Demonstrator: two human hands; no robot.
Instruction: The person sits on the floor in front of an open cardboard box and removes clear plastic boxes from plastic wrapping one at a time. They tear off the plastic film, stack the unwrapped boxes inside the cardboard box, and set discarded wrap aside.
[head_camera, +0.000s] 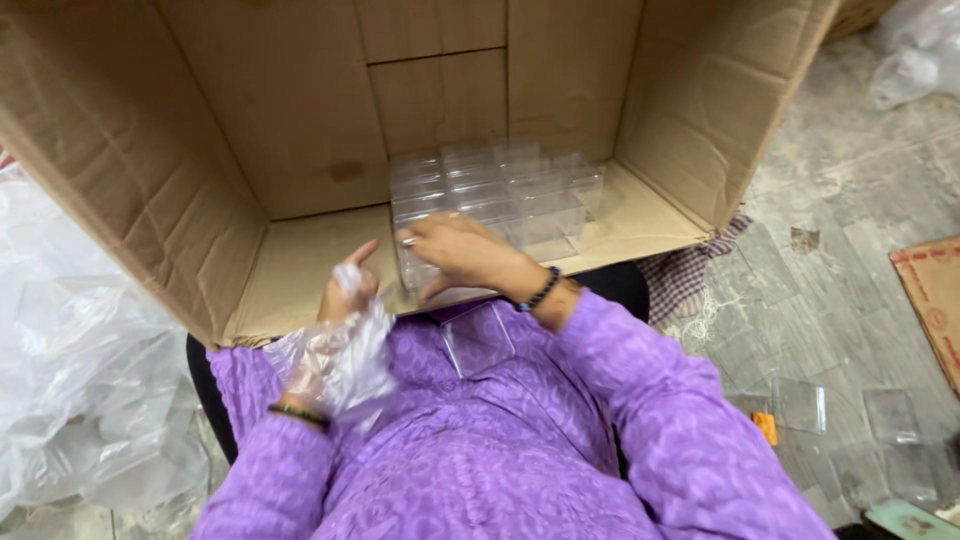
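A big cardboard box (300, 110) lies on its side in front of me, its opening facing me. Inside it stands a stack of clear plastic boxes (495, 190). My right hand (462, 252), with a dark bead bracelet at the wrist, grips the nearest clear box at the stack's front left corner. My left hand (345, 300) rests on the lower flap of the cardboard box and clutches a crumpled clear plastic wrapper (340, 360). Another clear plastic box (478, 338) sits on my lap against my purple garment.
Heaps of clear plastic bags (70, 350) lie at the left. On the stone floor at the right are loose clear lids (800, 405), a small orange item (765, 428), a checked cloth (685, 275) and a flat cardboard piece (935, 300). More plastic (915, 50) sits top right.
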